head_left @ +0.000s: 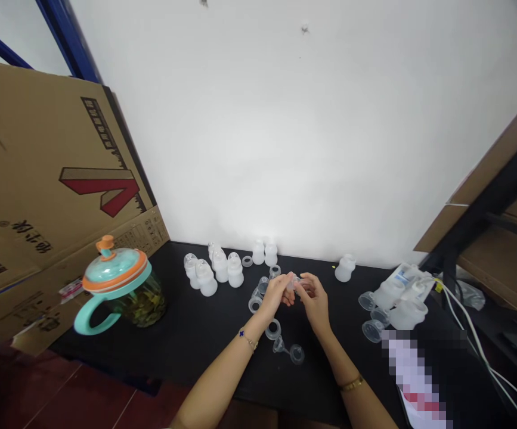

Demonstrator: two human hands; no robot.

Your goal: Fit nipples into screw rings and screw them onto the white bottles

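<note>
My left hand (pixel 276 293) and my right hand (pixel 314 298) meet over the black table (pixel 195 333), both pinching one small clear silicone part (pixel 294 281) between their fingertips. Loose clear rings and nipples (pixel 285 342) lie on the table just below my hands. More clear rings (pixel 258 295) sit to the left of my left hand. A cluster of small white bottles (pixel 216 271) stands behind them near the wall.
A teal and orange lidded jug (pixel 117 289) stands at the left beside a leaning cardboard box (pixel 39 196). A lone white bottle (pixel 344 268) and a pile of bottles and clear caps (pixel 395 304) are at the right, with white cables (pixel 473 339).
</note>
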